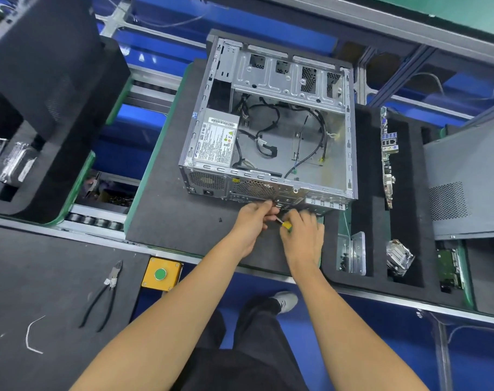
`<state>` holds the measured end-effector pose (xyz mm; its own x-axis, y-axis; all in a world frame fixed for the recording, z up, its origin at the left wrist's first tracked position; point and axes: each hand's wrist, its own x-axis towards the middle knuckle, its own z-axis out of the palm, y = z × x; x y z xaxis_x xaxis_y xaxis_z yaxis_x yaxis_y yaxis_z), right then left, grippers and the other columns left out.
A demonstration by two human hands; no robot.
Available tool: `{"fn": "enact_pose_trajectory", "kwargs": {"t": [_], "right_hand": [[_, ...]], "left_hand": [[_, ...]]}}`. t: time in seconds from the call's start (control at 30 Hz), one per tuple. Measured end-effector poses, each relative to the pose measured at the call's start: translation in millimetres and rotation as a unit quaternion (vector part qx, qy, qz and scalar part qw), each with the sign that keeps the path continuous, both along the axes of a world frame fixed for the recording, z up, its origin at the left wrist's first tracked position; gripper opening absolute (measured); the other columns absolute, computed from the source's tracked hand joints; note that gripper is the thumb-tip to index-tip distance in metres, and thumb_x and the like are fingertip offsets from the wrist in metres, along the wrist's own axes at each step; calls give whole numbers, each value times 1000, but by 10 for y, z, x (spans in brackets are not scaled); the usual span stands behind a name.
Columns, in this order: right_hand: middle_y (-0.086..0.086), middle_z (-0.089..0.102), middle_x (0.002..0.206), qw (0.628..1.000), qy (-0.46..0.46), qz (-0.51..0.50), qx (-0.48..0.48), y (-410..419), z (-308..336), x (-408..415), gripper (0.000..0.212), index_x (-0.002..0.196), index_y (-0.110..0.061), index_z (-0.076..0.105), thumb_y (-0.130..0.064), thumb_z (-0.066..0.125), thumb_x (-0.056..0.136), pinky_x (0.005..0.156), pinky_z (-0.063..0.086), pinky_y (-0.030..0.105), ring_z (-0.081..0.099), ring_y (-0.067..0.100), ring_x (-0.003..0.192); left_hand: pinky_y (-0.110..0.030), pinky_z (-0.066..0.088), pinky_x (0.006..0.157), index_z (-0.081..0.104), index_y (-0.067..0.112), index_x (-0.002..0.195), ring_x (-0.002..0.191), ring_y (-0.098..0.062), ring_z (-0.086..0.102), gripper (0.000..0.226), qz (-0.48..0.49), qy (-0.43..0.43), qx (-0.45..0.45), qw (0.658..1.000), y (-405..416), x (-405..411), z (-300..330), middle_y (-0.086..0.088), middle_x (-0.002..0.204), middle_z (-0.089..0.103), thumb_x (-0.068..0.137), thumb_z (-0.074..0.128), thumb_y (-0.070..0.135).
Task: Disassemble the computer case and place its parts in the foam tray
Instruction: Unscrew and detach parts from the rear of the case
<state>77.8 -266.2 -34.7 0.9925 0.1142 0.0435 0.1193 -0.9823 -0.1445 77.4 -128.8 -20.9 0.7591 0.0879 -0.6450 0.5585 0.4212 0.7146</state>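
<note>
1. A small screwdriver (284, 223) with a yellow handle is gripped in the curled fingers of the right hand (302, 235), its thin shaft pointed up and to the left towards the rear panel of the computer case (271, 128).
2. The left hand (253, 225) is held just beside it, its fingers bent and pinched near the shaft's tip against the lower edge of the case; what is pinched there cannot be told.
3. The case is laid open-side up on a dark grey mat (183, 221) on the desk, with loose black cables (268, 142) seen inside.
4. A silver power supply (216, 142) is seated in the case's near-left corner; a white label with a yellow warning triangle is carried on it, but the print is too small to be read.
5. A tiny black screw (220, 220) is seen on the mat, left of the hands.
6. On the near-left desk surface, black-handled cutters (105, 294), a white cable tie (33, 334) and a yellow box with a green button (161, 274) are laid out.
7. To the right, a black foam tray (378, 221) is placed; in its slots are held a circuit board (388, 156) on edge, a metal bracket (351, 253), a heatsink (399, 258) and a drive (450, 268).
8. A grey side panel (465, 187) is rested over the tray's far right.
9. A blue-framed roller conveyor (99, 218) is seen on the left.
</note>
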Motion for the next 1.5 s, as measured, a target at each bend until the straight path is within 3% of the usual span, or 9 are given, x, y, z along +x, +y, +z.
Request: {"fn": "enact_pose_trajectory", "kwargs": {"t": [0.23,0.43,0.53,0.63,0.7,0.87,1.33,1.4,1.5], "right_hand": [[6,63,99,991,-121,46,35,84,7,-25,39,98,-16,65,-13,83,63,75,42,41,53,29,91],[3,50,117,916,-330,121,194,42,597,120,41,112,-18,54,-12,59,72,91,30,39,47,26,107],[8,58,115,929,-239,206,191,251,1081,651,47,118,-14,59,-25,59,72,91,36,39,53,28,106],[-2,62,101,954,125,260,85,439,1299,1042,36,117,-28,53,-41,58,83,77,46,39,59,24,92],[-4,55,80,924,271,269,1,506,1232,1121,16,88,-34,47,-43,60,88,68,42,39,55,27,85],[-4,45,62,928,241,284,30,487,1175,1092,29,69,-36,35,-43,60,83,55,28,35,45,26,68],[-1,47,62,936,230,266,19,445,1114,1116,31,70,-33,36,-46,61,81,52,27,34,45,20,60],[-2,48,64,936,234,262,19,442,1119,1123,32,69,-36,35,-46,62,82,52,27,34,43,18,60],[-3,46,63,937,231,262,22,442,1120,1103,32,69,-37,34,-47,61,83,52,26,34,40,16,59]], "left_hand": [[-21,44,67,67,17,99,75,0,64,10,-4,-24,41,999,-45,3,-21,13,81,75,103,60,24],[-16,46,62,67,17,93,67,1,64,18,45,-17,33,998,-107,18,-46,10,78,76,104,57,25],[-17,48,62,64,16,90,66,-1,64,19,81,-8,21,996,-167,22,-43,8,76,75,105,57,25],[-19,46,63,60,16,90,69,-4,63,18,99,-1,21,995,-212,31,-29,9,73,74,105,56,25],[-21,45,63,60,17,92,71,-5,62,17,107,5,14,994,-230,29,-37,11,73,74,106,55,26],[-18,42,54,58,18,88,60,-4,56,21,140,28,-33,989,-311,41,4,11,64,64,107,51,25],[-22,31,42,48,15,74,47,-10,38,26,224,79,-177,955,-257,-114,-17,4,51,36,100,44,15],[-22,29,42,52,14,77,51,-11,39,27,173,57,-146,972,-233,-164,-6,4,53,39,102,43,17],[-20,36,47,60,16,84,57,-9,47,29,39,-44,67,996,-48,-279,-33,7,60,52,107,43,22]]}}
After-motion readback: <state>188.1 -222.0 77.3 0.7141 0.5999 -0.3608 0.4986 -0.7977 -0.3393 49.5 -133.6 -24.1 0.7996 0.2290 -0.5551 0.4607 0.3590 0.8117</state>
